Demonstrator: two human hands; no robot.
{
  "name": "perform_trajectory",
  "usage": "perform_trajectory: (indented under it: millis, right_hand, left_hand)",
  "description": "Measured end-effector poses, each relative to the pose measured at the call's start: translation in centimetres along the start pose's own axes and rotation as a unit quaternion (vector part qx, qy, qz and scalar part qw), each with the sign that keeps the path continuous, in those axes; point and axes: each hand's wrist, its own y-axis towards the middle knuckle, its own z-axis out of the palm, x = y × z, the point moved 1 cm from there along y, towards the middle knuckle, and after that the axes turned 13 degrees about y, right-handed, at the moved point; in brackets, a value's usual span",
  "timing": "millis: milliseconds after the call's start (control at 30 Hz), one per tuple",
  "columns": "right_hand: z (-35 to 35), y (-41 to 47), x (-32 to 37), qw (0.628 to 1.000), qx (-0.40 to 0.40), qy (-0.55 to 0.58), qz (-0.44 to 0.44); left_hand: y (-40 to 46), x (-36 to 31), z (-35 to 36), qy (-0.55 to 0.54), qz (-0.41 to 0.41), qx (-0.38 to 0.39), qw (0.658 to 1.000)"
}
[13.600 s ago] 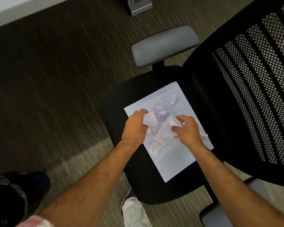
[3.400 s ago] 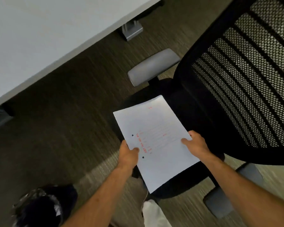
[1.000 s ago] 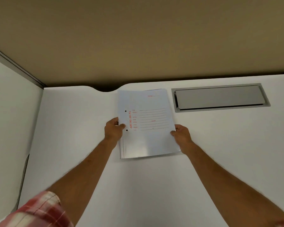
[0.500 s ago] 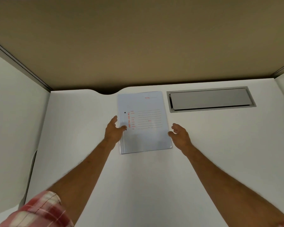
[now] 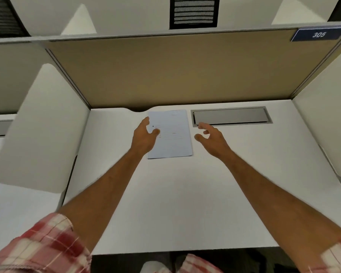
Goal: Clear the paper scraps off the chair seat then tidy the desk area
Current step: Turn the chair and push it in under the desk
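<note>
A pale blue paper folder [image 5: 172,140] with red print lies flat on the white desk [image 5: 175,203], near the back edge. My left hand [image 5: 144,135] hovers over the folder's left edge with its fingers spread and nothing in it. To the folder's right, my right hand [image 5: 210,137] is lifted and open, apart from the folder. The chair and the paper scraps are out of view.
A grey cable hatch [image 5: 231,116] is set into the desk right of the folder. A tan partition [image 5: 175,71] closes the back, and white side screens [image 5: 41,131] stand on both sides. A blue sign reading 305 [image 5: 318,34] sits top right.
Both hands have let go of the folder, which now lies on the desk. My view has lifted and pulled back, showing the whole cubicle.
</note>
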Motion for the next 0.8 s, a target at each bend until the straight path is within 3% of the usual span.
perform_trajectory:
  millis: [433,800]
  right_hand:
    - [-6.9,-24.8,0.1,0.992,-0.083,-0.086,-0.048]
    - [-8.9,-51.0,-7.1,0.985,-0.144,-0.084,0.046]
  left_hand:
    - [-19.1,1.3,-1.5,0.005,0.034,0.074,0.997]
    - [-42.1,8.1,3.5,-0.03,0.042,0.221,0.974]
